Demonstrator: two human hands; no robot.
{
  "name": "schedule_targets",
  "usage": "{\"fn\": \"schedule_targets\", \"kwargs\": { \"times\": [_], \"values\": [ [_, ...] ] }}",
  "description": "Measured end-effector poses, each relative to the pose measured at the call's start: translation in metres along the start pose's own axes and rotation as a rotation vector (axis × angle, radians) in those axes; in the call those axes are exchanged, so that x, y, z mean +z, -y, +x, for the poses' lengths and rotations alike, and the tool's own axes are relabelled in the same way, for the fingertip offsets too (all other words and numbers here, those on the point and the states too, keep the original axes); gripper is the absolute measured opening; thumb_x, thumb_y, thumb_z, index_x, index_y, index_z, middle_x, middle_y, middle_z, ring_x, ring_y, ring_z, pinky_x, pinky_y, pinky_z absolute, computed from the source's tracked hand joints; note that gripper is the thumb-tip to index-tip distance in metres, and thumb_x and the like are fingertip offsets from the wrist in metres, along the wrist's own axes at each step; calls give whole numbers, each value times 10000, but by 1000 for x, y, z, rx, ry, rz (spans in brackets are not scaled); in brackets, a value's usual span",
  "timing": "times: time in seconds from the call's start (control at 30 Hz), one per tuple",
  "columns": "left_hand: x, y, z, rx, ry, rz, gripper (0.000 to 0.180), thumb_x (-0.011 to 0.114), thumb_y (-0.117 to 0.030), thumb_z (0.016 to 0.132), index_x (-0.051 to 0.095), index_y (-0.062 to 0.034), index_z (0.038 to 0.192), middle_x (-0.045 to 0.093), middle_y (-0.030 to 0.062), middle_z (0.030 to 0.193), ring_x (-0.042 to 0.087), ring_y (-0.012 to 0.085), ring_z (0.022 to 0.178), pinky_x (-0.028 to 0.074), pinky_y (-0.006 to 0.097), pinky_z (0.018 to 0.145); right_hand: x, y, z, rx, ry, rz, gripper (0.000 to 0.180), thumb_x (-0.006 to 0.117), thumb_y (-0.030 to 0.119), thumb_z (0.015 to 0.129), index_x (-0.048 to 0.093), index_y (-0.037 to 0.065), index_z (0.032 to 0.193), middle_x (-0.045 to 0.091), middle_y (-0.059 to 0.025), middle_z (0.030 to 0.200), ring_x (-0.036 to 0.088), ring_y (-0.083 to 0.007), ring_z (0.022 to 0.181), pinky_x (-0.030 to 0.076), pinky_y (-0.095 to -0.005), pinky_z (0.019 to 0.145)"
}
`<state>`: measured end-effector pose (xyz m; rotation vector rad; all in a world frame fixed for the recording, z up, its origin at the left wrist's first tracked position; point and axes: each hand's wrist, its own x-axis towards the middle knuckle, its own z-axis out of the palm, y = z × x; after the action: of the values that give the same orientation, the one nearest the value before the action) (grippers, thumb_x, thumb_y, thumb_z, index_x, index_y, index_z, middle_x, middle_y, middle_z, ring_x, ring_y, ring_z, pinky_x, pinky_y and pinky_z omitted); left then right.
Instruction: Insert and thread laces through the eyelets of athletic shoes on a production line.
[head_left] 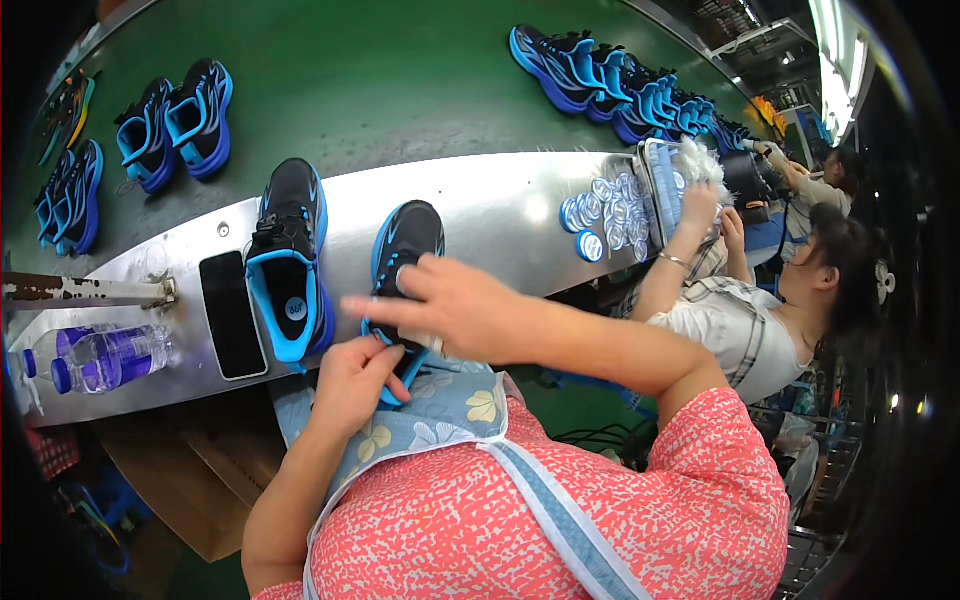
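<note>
At the near edge of the metal ledge (pixel 490 190), a black-and-blue shoe (pixel 415 230) is seemingly being worked at its heel, with the left hand (pixel 352 385) bent there (whether clamped cannot be told) and the right hand (pixel 468 312) spread over it, so steadying is probably called for next.

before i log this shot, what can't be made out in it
All in the head view:
- Inside of the right-hand sneaker at the bench edge: covered by the right grip and left grip.
- Whether the left grip pinches anything inside: its own fingers block it.
- Rear water bottle: partly hidden by the front bottle.
- Far sneaker row: overlapping, its far end too small to count.
</note>
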<state>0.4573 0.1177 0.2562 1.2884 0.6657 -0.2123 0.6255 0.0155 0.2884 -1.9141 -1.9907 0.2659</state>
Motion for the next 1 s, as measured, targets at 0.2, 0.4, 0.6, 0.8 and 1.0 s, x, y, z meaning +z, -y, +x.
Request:
{"fn": "schedule_targets", "kwargs": {
  "times": [0.2, 0.4, 0.6, 0.8, 1.0],
  "values": [
    [1, 3, 1, 47, 0, 62, 227, 560, -165, 894, 634, 13, 775, 642, 90, 581, 599, 129, 525, 405, 260, 502, 6, -1, -3, 114, 28, 113, 559, 583, 221, 851, 432, 217, 1389, 502, -77, 731, 529, -276, 682, 451, -400, 604],
    [8, 3, 2, 46, -10, 5, 214, 550, -161, 896, 631, 3, 784, 629, 78, 576, 588, 115, 512, 392, 246, 497, -1, 11, -2, 239, 258, 86, 609, 614, 170, 811, 441, 210, 1393, 480, -90, 810, 491, -271, 748, 429, -362, 685],
    [8, 2, 3, 16, 1, -21, 185, 549, -120, 902, 644, 35, 867, 617, 60, 641, 589, 115, 521, 416, 209, 514, 5, 11, -4, 74, 67, -29, 611, 629, 181, 788, 465, 258, 1371, 513, -75, 765, 518, -271, 721, 445, -367, 650],
    [11, 4, 0, 12, -3, -38, 200, 548, -151, 902, 639, 9, 824, 611, 51, 591, 588, 114, 509, 392, 240, 502, -1, 9, -7, 46, -60, -4, 586, 637, 227, 780, 490, 256, 1346, 519, -64, 756, 513, -260, 716, 444, -371, 635],
    [13, 0, -4, -7, -12, -77, 218, 544, -175, 905, 637, -14, 791, 617, 55, 565, 593, 116, 514, 387, 256, 507, 3, 11, -6, 138, -27, -6, 621, 631, 122, 762, 484, 227, 1356, 472, -70, 755, 480, -260, 723, 419, -348, 674]
  ]
}}
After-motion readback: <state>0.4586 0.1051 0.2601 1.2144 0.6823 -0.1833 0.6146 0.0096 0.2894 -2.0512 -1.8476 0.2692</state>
